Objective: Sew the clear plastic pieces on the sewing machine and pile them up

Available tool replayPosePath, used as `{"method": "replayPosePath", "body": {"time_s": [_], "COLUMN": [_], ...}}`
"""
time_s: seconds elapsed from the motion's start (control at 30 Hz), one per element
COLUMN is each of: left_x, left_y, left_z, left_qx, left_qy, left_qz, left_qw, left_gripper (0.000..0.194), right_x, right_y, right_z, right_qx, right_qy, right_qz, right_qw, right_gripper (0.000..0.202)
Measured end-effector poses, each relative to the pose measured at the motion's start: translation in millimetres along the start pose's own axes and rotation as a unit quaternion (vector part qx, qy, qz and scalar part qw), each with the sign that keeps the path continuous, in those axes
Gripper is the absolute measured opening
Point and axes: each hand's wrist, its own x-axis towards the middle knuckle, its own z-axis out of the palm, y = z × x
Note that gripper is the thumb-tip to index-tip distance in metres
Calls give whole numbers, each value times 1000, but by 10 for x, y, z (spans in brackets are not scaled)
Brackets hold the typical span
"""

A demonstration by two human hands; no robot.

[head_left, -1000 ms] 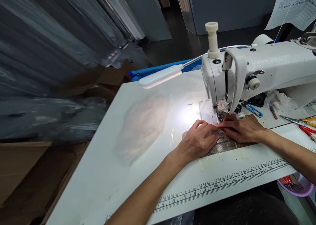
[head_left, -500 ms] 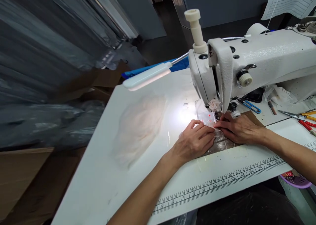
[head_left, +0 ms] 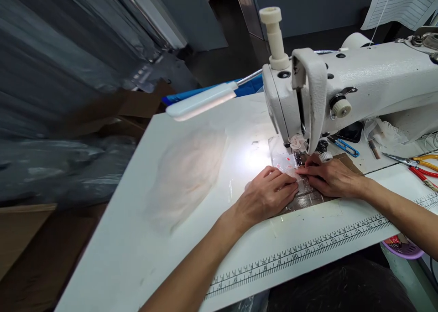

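Note:
A white sewing machine (head_left: 342, 81) stands at the right, its lamp (head_left: 201, 101) lighting the white table (head_left: 112, 239). Beside the presser foot (head_left: 299, 159), my left hand (head_left: 270, 193) lies over a small piece of pale, sheer fabric, fingers together and bent. My right hand (head_left: 330, 177) pinches at the fabric's right side, close to the needle; its fingertips nearly meet those of my left hand. What lies under the fingers is mostly hidden. A pale ruffled scrap (head_left: 298, 143) hangs by the needle area. Sheer pinkish fabric (head_left: 191, 175) lies on the table at the left.
Blue thread snips (head_left: 344, 146), pliers with yellow handles (head_left: 424, 160), a red-handled tool (head_left: 422, 177) and a dark phone-like object (head_left: 352, 132) lie right of the needle. A printed ruler (head_left: 296, 256) runs along the front edge. Below it is a purple basket (head_left: 404, 250). Cardboard boxes (head_left: 23, 239) stand left.
The view has shifted slightly, so the table's contents appear a little further left. Both hands stay at nearly the same place by the presser foot.

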Motion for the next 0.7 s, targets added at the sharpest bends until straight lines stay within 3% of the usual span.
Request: {"method": "replayPosePath", "body": {"time_s": [0.17,0.47,0.7], "left_x": [-13,29,20], "left_y": [-3,43,39], "left_z": [15,-94,-8], "left_qx": [-3,-65,38], "left_qy": [-9,-42,63], "left_qz": [-7,-46,-120], "left_qw": [1000,996,990], "left_gripper": [11,17,15], "right_x": [-48,-67,-81], "right_y": [-20,-48,-42], "right_z": [-69,-46,16], "right_qx": [69,-31,-71], "right_qy": [-2,-1,26], "right_qz": [-39,-130,-148], "right_qw": [997,991,986], "right_gripper": [34,30,29]}}
